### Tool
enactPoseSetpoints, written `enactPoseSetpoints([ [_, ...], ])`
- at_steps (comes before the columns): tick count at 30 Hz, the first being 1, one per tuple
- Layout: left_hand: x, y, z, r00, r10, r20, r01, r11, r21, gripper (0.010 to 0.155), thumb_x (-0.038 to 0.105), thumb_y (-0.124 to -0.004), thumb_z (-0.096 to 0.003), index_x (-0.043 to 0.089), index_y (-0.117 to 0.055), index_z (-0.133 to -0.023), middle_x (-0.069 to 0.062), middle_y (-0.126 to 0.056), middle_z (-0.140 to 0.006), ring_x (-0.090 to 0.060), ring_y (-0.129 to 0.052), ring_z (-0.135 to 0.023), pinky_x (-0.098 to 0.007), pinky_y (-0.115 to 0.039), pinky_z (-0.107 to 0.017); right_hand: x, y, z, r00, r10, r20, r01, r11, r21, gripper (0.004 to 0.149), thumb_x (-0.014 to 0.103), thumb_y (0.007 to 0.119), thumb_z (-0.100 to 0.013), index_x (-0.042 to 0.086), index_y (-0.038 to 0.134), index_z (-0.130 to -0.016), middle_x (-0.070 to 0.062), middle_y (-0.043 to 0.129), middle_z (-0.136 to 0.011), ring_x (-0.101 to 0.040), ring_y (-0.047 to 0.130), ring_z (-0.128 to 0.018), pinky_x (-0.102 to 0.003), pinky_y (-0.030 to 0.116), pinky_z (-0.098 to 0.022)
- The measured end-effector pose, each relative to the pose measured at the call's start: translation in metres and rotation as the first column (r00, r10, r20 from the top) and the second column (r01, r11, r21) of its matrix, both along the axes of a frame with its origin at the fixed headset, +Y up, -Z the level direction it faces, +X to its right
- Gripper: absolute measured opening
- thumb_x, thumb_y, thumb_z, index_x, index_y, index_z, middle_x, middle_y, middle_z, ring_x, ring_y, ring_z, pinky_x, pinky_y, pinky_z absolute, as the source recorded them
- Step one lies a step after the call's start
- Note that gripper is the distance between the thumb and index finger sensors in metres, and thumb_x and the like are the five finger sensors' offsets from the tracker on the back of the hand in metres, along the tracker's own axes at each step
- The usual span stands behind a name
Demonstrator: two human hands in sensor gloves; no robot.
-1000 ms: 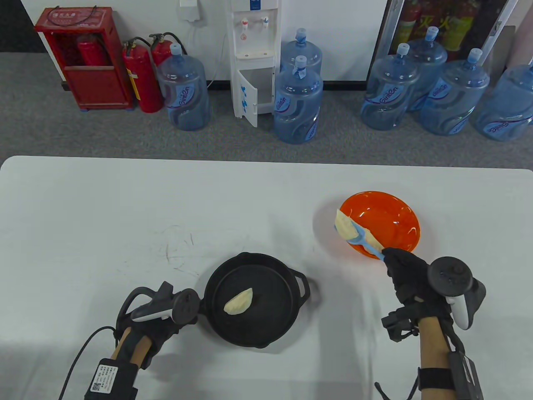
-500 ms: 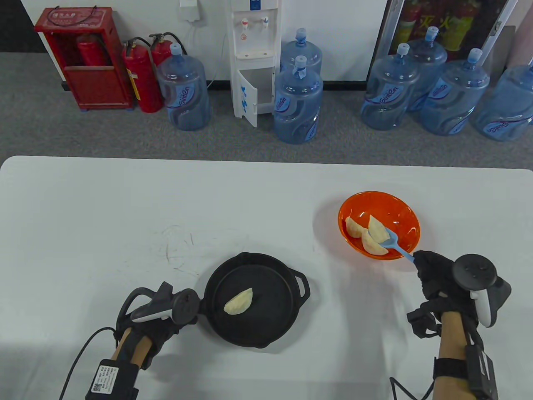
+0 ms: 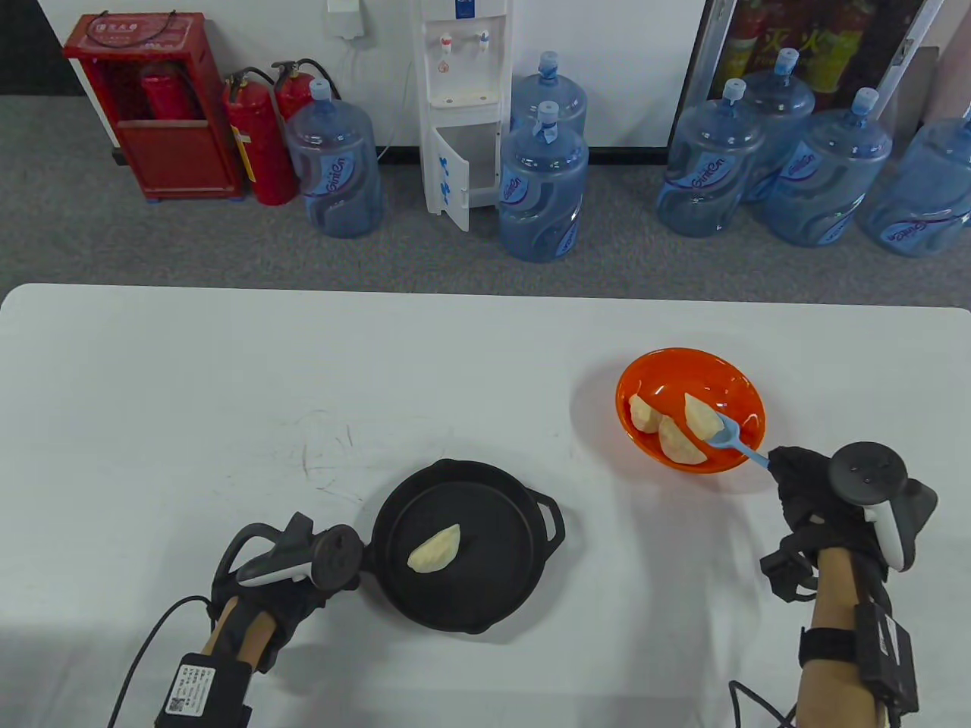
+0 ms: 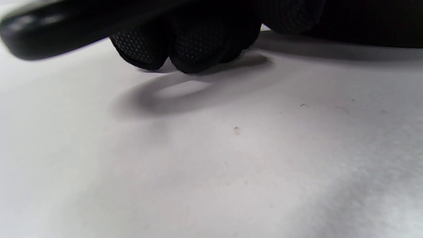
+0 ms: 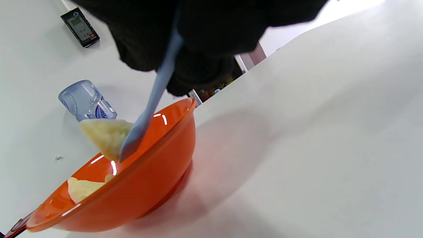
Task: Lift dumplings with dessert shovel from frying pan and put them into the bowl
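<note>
Right hand (image 3: 804, 485), black knit glove, pinches the thin handle of the pale blue plastic dessert shovel (image 3: 732, 438) at the bowl's near-right rim; handle runs up-left over the rim, flat blade end sits inside the bowl against a dumpling. Right wrist view: fingers (image 5: 198, 43) closed round the handle, shovel (image 5: 148, 102) angling down into the bowl, blade touching the pale, pleated dumpling (image 5: 105, 135). Bowl (image 3: 740, 447) is glossy orange plastic, round, shallow, smooth wall with highlights, on the right half of the counter (image 3: 227, 379). Three dumplings in it: left one (image 3: 643, 413), near one (image 3: 677, 442), right one (image 3: 702, 415) at the shovel blade; all cream-coloured, crescent-shaped, crimped edges. Left hand (image 3: 273, 599), same black glove, is at the frying pan's left side; table view has the tracker over it, so the grasp is hidden there. Left wrist view: curled mesh-textured fingertips (image 4: 195, 46) wrapped round a dark, blurred bar at the top edge, just above the counter, so clamped on the pan's long handle. Frying pan (image 3: 531, 546) is matte black, round, heavy-looking, low wall, small loop handle on its right side; near the counter's front, centre-left, well apart from the bowl. One dumpling (image 3: 435, 550) lies in the pan, left of centre, same crescent shape. Counter is smooth white with faint scuff marks.
</note>
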State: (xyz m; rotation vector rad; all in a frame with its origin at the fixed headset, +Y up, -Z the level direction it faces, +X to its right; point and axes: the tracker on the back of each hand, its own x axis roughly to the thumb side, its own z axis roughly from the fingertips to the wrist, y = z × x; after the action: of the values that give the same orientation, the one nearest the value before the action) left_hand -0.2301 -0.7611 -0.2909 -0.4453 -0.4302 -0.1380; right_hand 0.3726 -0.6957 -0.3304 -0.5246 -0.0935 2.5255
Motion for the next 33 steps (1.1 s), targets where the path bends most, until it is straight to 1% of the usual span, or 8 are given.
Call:
enactPoseSetpoints([
  [6, -0.001, 0.000, 0.000, 1.000, 0.004, -0.001, -0.004, 1.000, 0.000, 0.055, 0.045, -0.065, -0.0582, 0.024, -0.058, -0.108, 0.003, -0.077, -0.097, -0.009, -0.095, -0.068, -0.047, -0.080, -0.072, -0.003, -0.004, -0.006, 0.995, 0.097, -0.008, -0.097, 0.995, -0.032, 0.041, 0.036, 0.075, -0.061, 0.020, 0.088, -0.097, -0.011, 0.093, -0.078, -0.014, 0.089, -0.036, -0.035, 0.079, -0.031],
  [12, -0.001, 0.000, 0.000, 1.000, 0.007, -0.001, -0.007, 1.000, -0.002, 0.054, 0.045, -0.065, -0.0582, 0.025, -0.058, -0.108, 0.003, -0.077, -0.097, -0.009, -0.095, -0.068, -0.047, -0.080, -0.072, -0.015, 0.002, -0.012, 0.971, 0.236, -0.022, -0.237, 0.970, -0.047, 0.041, 0.037, 0.076, -0.061, 0.022, 0.087, -0.097, -0.010, 0.092, -0.080, -0.014, 0.090, -0.038, -0.036, 0.080, -0.033],
  [17, -0.001, 0.000, 0.000, 1.000, 0.006, -0.001, -0.006, 1.000, -0.002, 0.054, 0.045, -0.065, -0.0582, 0.024, -0.058, -0.108, 0.003, -0.077, -0.097, -0.009, -0.095, -0.068, -0.047, -0.080, -0.072, -0.030, 0.007, -0.015, 0.921, 0.388, -0.037, -0.390, 0.920, -0.038, 0.040, 0.037, 0.078, -0.060, 0.026, 0.087, -0.097, -0.007, 0.091, -0.085, -0.016, 0.091, -0.046, -0.038, 0.080, -0.039],
  [19, -0.001, 0.000, 0.000, 1.000, 0.006, -0.001, -0.006, 1.000, -0.002, 0.055, 0.045, -0.065, -0.0582, 0.024, -0.058, -0.108, 0.003, -0.077, -0.097, -0.009, -0.095, -0.068, -0.047, -0.080, -0.072, -0.037, 0.009, -0.016, 0.876, 0.478, -0.057, -0.480, 0.877, -0.030, 0.040, 0.038, 0.078, -0.060, 0.028, 0.086, -0.097, -0.006, 0.090, -0.086, -0.016, 0.091, -0.048, -0.038, 0.081, -0.042],
  [22, -0.001, 0.000, 0.000, 1.000, 0.004, 0.000, -0.004, 1.000, -0.002, 0.055, 0.045, -0.065, -0.0582, 0.024, -0.058, -0.108, 0.002, -0.077, -0.098, -0.009, -0.095, -0.068, -0.047, -0.080, -0.072, -0.045, 0.012, -0.014, 0.848, 0.527, -0.050, -0.527, 0.850, 0.003, 0.040, 0.038, 0.079, -0.060, 0.028, 0.085, -0.098, -0.005, 0.089, -0.088, -0.016, 0.091, -0.051, -0.039, 0.080, -0.045],
  [25, -0.001, 0.000, 0.000, 1.000, 0.001, 0.002, -0.001, 1.000, 0.000, 0.055, 0.045, -0.065, -0.0582, 0.024, -0.058, -0.108, 0.003, -0.077, -0.098, -0.009, -0.095, -0.069, -0.047, -0.079, -0.072, -0.052, 0.017, -0.009, 0.782, 0.623, -0.021, -0.623, 0.782, 0.026, 0.040, 0.038, 0.078, -0.060, 0.029, 0.084, -0.099, -0.005, 0.088, -0.090, -0.016, 0.090, -0.054, -0.039, 0.080, -0.046],
  [26, -0.001, 0.000, 0.000, 1.000, -0.001, 0.002, 0.001, 1.000, 0.000, 0.055, 0.045, -0.065, -0.0582, 0.024, -0.058, -0.108, 0.003, -0.077, -0.098, -0.009, -0.095, -0.068, -0.047, -0.079, -0.072, -0.053, 0.018, -0.007, 0.771, 0.637, -0.014, -0.636, 0.771, 0.031, 0.040, 0.037, 0.078, -0.060, 0.029, 0.083, -0.099, -0.005, 0.088, -0.090, -0.016, 0.090, -0.054, -0.039, 0.080, -0.047],
  [33, 0.000, 0.000, 0.000, 1.000, -0.006, 0.001, 0.006, 1.000, -0.002, 0.055, 0.045, -0.065, -0.0583, 0.025, -0.058, -0.108, 0.003, -0.077, -0.098, -0.009, -0.095, -0.069, -0.047, -0.079, -0.072, -0.051, 0.032, 0.008, 0.748, 0.663, 0.017, -0.663, 0.747, 0.043, 0.041, 0.037, 0.076, -0.060, 0.028, 0.082, -0.100, -0.005, 0.087, -0.091, -0.016, 0.091, -0.054, -0.039, 0.081, -0.046],
])
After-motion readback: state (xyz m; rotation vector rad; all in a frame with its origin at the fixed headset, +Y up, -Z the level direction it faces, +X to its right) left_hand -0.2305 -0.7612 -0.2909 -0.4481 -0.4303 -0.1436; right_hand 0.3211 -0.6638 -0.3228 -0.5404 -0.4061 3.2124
